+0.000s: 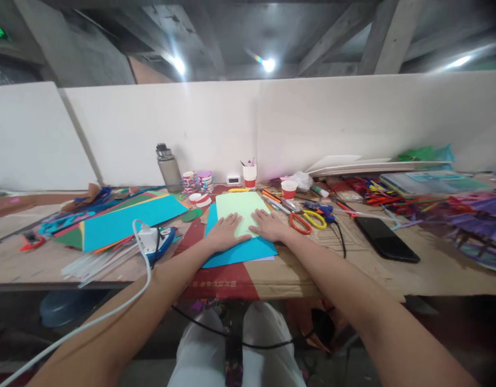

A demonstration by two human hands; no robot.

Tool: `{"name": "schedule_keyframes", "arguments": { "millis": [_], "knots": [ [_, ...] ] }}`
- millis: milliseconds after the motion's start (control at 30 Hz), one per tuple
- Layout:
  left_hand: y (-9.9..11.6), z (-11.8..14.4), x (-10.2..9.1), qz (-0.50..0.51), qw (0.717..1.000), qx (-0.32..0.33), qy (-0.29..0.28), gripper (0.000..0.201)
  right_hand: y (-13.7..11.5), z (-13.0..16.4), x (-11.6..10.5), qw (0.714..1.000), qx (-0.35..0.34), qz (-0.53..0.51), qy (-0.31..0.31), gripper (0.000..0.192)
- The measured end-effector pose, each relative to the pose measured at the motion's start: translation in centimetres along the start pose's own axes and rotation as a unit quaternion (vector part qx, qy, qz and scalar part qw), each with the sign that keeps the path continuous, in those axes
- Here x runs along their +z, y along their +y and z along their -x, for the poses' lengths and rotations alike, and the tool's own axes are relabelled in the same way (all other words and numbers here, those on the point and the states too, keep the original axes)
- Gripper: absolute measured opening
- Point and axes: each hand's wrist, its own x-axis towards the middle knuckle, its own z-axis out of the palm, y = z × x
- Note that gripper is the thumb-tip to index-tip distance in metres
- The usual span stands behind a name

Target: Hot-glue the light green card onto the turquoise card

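A pale green sheet of paper [240, 207] lies over a bright blue sheet [232, 256] in front of me on the table. My left hand [227, 232] rests flat on the green sheet's lower left part, fingers stretched out. On its lower right part lies my right hand [268, 224], also flat with the fingers extended. Neither hand grips anything. A sliver of lilac paper [266, 258] peeks out beneath the blue sheet. Close to my right hand are scissors with orange handles [300, 223] and scissors with yellow handles [316, 219].
Left are stacked coloured sheets [130, 219], a power strip [161, 242] with a white cable, and a bottle [168, 169]. Right are a blue glue gun [326, 210], a black phone [387, 240] and bundled craft sticks [379, 193]. Paper cups [289, 190] stand at the back.
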Motion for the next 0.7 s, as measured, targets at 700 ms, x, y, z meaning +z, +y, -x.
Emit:
{"name": "schedule_keyframes", "arguments": {
  "millis": [700],
  "knots": [
    [-4.4,-1.5,-2.6,0.28,0.915,-0.142,0.252,0.028,-2.0,1.1,-0.9,0.979,-0.203,0.003,0.036,0.071]
  ]
}}
